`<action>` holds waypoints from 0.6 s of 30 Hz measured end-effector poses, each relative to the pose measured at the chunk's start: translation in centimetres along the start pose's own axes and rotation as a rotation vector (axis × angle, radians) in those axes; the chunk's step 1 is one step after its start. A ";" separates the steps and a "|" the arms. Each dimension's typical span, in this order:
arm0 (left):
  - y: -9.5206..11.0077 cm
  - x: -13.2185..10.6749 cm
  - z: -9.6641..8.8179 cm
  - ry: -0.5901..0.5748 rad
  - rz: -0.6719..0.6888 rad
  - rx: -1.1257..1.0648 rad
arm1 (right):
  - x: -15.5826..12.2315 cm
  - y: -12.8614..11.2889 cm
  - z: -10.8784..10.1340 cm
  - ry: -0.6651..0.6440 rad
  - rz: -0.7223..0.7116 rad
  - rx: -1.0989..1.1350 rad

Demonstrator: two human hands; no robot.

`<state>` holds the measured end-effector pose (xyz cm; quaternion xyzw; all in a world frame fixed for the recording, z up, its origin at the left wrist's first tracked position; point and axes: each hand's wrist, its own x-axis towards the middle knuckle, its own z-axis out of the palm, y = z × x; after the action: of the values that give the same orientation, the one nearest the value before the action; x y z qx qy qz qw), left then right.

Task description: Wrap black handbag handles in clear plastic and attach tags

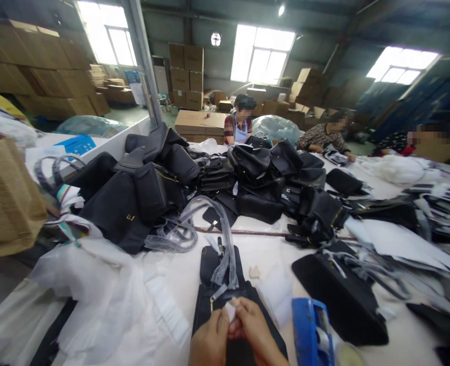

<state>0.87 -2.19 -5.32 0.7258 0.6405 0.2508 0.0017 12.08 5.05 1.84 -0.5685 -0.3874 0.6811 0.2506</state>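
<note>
Fingertips of the left hand (209, 341) and right hand (256, 333): pressed together at the bottom centre of the view, jointly pinching a small white scrap (230, 311) between thumbs and forefingers; the remaining fingers are curled in. The scrap is held just above the upper edge of a black handbag (208, 269), beside its gold-coloured fitting (211, 304). The handbag lies flat on the white table (278, 249) directly under both hands, and its clear-plastic-wrapped strap (230, 254) trails away from the person. Just right of the right hand stands a blue tape dispenser (304, 325); beyond it lies a second black bag (339, 295), flat on its side. A small beige piece (254, 273) lies on the table near the strap. To the left are crumpled white wrapping sheets (102, 295), with a tan woven bag (7, 203) at the table's left edge. A heaped pile of black handbags (247, 178) covers mid-table, some with gold hardware too small to read. At the far side three people (240, 124) are seated at the table. The room is a warehouse hall with stacked cardboard cartons (186, 76) along the walls, a grey steel pillar (144, 66) and bright high windows (261, 56).
</note>
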 end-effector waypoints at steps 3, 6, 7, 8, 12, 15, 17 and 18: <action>-0.1 -0.2 -0.6 -0.066 0.014 0.025 | -0.6 0.0 -0.1 0.006 -0.070 -0.025; 0.1 -0.3 -1.2 -0.087 -0.019 -0.052 | -0.8 0.5 -0.6 -0.026 -0.180 -0.039; 0.2 -0.2 -1.6 -0.100 -0.018 -0.128 | -0.8 0.8 -0.8 -0.027 -0.216 -0.048; 0.3 0.0 -2.1 -0.116 -0.031 -0.228 | -0.8 1.1 -1.2 -0.020 -0.242 -0.064; 1.2 1.7 -4.7 -0.216 -0.406 -0.770 | -1.2 1.9 -2.3 0.017 -0.316 -0.157; 1.8 3.5 -6.1 -0.340 -0.739 -1.062 | -1.8 2.3 -2.2 0.059 -0.397 -0.263; 2.0 4.3 -6.0 -0.460 -0.814 -1.161 | -2.0 2.5 -1.9 0.114 -0.456 -0.385; 2.0 4.5 -5.8 -0.520 -0.835 -1.182 | -2.0 2.6 -1.8 0.124 -0.477 -0.434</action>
<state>0.86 -0.23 2.08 0.3381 0.5999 0.3513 0.6344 14.55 2.44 0.77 -0.5422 -0.6296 0.4691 0.2991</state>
